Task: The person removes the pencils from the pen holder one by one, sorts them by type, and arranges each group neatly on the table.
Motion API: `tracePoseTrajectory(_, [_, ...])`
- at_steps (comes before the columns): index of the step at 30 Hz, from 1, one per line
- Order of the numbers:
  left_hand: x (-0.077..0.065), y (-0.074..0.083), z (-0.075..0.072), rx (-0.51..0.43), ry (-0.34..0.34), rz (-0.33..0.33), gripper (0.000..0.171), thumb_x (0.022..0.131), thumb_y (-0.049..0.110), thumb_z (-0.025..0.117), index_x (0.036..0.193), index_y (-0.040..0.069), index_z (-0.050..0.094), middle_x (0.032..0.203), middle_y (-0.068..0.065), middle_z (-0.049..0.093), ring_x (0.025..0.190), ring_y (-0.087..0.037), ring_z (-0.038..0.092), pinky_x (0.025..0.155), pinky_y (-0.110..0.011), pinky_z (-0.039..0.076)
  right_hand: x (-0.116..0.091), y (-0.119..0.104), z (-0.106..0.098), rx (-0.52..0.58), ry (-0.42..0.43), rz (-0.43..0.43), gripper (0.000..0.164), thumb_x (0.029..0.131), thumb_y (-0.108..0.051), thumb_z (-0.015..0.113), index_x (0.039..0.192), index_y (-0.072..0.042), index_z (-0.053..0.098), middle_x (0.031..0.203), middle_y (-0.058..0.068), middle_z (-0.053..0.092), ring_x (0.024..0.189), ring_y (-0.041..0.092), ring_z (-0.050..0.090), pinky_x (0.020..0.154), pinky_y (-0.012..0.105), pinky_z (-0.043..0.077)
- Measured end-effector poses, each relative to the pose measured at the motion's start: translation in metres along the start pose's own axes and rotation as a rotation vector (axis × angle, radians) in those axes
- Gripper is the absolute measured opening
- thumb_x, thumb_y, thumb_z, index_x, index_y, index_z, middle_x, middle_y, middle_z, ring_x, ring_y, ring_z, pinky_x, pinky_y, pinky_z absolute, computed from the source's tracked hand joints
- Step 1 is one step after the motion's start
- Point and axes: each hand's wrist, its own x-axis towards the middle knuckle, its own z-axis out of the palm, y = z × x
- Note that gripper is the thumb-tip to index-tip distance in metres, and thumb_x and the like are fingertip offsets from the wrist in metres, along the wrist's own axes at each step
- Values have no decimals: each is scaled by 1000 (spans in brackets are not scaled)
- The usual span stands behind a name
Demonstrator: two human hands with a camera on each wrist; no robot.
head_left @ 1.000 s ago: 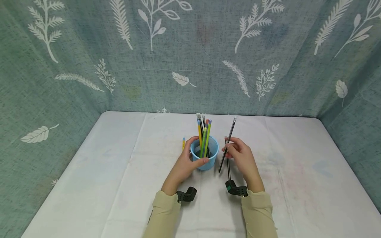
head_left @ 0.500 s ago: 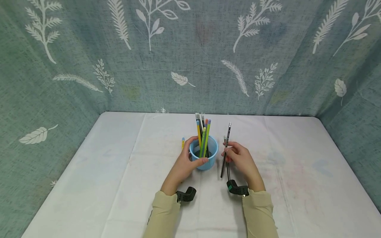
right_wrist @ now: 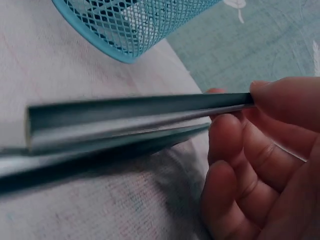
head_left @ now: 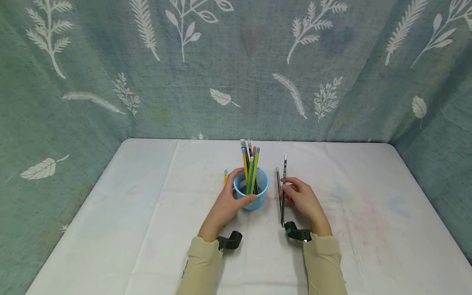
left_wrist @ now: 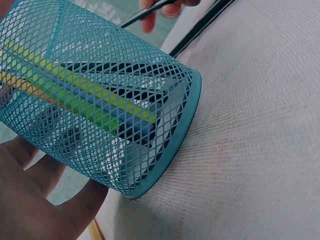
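My left hand [head_left: 226,206] holds the blue mesh pencil cup [head_left: 253,204], fingers around its far left side and thumb across the near rim. Several pencils [head_left: 257,159] lean inside, in yellow, green and black; their lower ends show through the mesh in the left wrist view. To the right of the cup, my right hand [head_left: 305,201] pinches a black pencil [right_wrist: 130,117] between thumb and fingers, its eraser end pointing away from me. Just left of that pencil, a second black pencil [head_left: 278,177] lies on the table, apart from the cup.
A yellow pencil with a blue end [head_left: 225,175] lies left of the cup, partly hidden by the left hand. White cloth [head_left: 368,229] covers the table. A green leaf-patterned curtain [head_left: 177,102] stands behind and at both sides.
My right hand has come slightly nearer to me, and its pencil has swung from a slant to almost straight away from me. The left hand keeps its hold on the cup.
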Motion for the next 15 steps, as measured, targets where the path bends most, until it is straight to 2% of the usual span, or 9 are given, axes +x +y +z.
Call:
tracePoseTrajectory(7, [0,0,0,-11,-11,-1,78,67,47,74,129,51,27,136,5,28,125,-19,30,96,-48,30,1,3,2,-62,4,44,32,91,-22,51,122,-11,51,87,10,60,66,18,52,59,28,44])
tracePoseTrajectory(15, [0,1,-1,-4,-3,-8,77,67,49,73,129,52,26,136,5,27,124,-20,31,95,-49,30,3,5,2,-93,44,8,32,92,-20,50,122,-10,51,86,11,58,64,20,51,59,30,43])
